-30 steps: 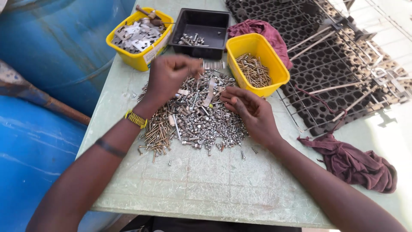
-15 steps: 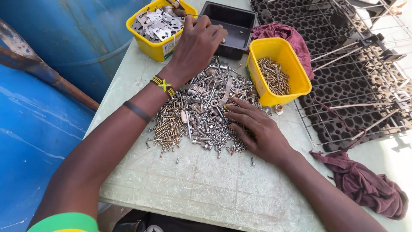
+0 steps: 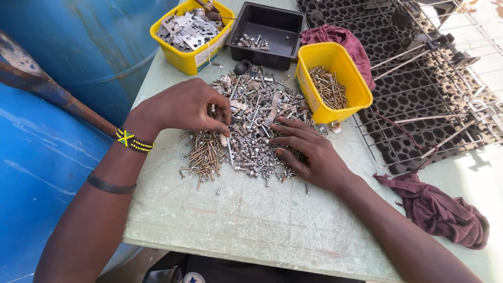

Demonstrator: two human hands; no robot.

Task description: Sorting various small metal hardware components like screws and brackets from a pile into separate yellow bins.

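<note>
Left hand (image 3: 183, 107) pinches a screw (image 3: 224, 140) at the hardware pile (image 3: 251, 126), mid-worktop (image 3: 236, 220); right hand (image 3: 306, 152) rests spread, empty, on the pile's near-right side.

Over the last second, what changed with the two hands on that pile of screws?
The left hand reached up to the yellow bin of metal plates, then came back down to the pile of screws and bolts, fingertips pinching at it. The right hand stayed spread on the pile. The bins and rags kept their places.
</note>
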